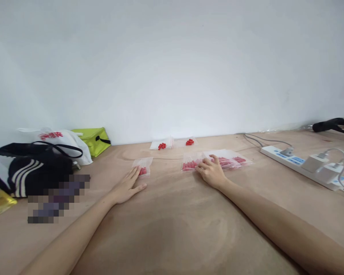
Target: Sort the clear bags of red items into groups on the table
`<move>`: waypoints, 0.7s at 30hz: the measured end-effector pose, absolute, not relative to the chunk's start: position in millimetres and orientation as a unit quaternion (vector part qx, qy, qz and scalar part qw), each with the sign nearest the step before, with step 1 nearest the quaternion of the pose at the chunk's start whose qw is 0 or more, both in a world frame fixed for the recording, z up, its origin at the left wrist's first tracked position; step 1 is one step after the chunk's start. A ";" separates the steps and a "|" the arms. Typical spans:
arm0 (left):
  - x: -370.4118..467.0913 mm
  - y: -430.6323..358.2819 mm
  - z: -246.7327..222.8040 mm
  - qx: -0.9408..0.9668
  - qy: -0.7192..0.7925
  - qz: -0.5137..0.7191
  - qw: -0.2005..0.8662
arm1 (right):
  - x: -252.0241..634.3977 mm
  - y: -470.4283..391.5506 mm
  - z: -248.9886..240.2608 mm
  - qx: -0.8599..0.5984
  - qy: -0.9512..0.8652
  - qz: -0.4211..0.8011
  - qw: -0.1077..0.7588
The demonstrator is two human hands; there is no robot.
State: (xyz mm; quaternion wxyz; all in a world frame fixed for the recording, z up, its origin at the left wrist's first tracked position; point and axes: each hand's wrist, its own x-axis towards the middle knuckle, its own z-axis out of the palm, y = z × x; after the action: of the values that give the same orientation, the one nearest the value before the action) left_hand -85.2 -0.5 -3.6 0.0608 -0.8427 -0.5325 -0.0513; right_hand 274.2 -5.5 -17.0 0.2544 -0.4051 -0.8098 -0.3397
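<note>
Neither grip is closed: the left hand (128, 187) lies flat and open on the worktop (172, 229), fingertips touching a small bag (143, 166) of red pieces. The right hand (211, 172) rests open on a pile of bags (218, 159), also filled. Two more bags (173, 143) lie near the wall. By the look, all filled; whether sealed, I cannot tell.

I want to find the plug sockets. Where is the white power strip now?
In the head view, the white power strip lies on the wooden table at the far right, beyond the right hand, with adapters plugged in.
</note>
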 end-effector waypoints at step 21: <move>41.7 -8.0 -4.1 -0.884 -0.356 -0.301 0.043 | 240.3 0.9 -18.6 -0.338 -0.863 -0.188 0.324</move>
State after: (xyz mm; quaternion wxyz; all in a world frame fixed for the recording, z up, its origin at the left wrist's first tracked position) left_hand 41.7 -8.0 -4.1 0.0426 -0.8838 -0.3556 -0.3011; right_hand 240.3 0.9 -18.6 0.3235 -0.3384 -0.8635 -0.1877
